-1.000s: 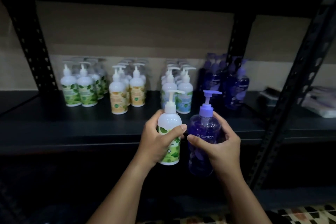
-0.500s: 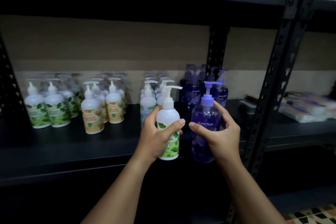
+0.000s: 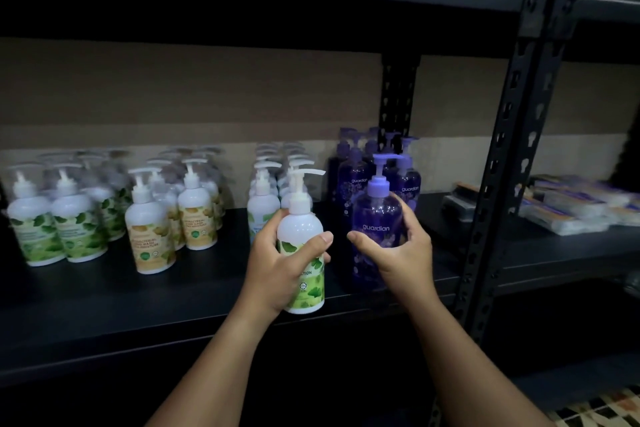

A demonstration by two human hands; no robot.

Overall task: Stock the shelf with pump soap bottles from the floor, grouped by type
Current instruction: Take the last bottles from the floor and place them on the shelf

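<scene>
A: Soap bottles are mostly up on the shelf already, we count four groups: green-leaf, yellow, blue-label, purple.

B: Yep, and we're mid-placement. Left hand grips a green-leaf bottle, right hand is wrapped around a purple bottle, both above the shelf's front edge. Green one belongs way over left. Can't see the floor stock, so no idea what's left.

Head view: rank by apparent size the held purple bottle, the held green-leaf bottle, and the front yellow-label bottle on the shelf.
1. Purple bottle, tallest.
2. Green-leaf bottle.
3. Yellow-label bottle.
The last two look like the same bottle shape; nearness to the camera may explain the difference.
</scene>
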